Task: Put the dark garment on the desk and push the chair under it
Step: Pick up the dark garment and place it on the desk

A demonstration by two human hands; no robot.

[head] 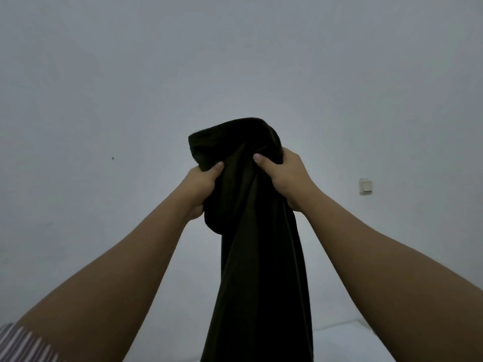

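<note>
Both of your hands are closed on the dark garment (251, 205), and that is about all of the task you can count as under way. Your left hand (202, 186) has its grip bunched into the cloth on the left side of the bundle, thumb pressed across the front; your right hand (283, 176) pinches a fold near the top right, thumb likewise on the front. The garment is held up in the air in front of a plain pale wall (130, 74), its gathered top bulging above your fists and the rest hanging straight down between your forearms until it runs out of view at the bottom. It touches nothing but your hands, as far as can be seen. Neither the bench nor the chair is in view here, so you have no sign that either step is finished: by the look of it the garment has yet to be laid down, and the chair has yet to be pushed in. A pale surface (352, 340) shows at the lower right, too little to say what it is. A small wall switch (366, 186) sits off to the right, and a striped sleeve (18, 343) edges in at lower left.
</note>
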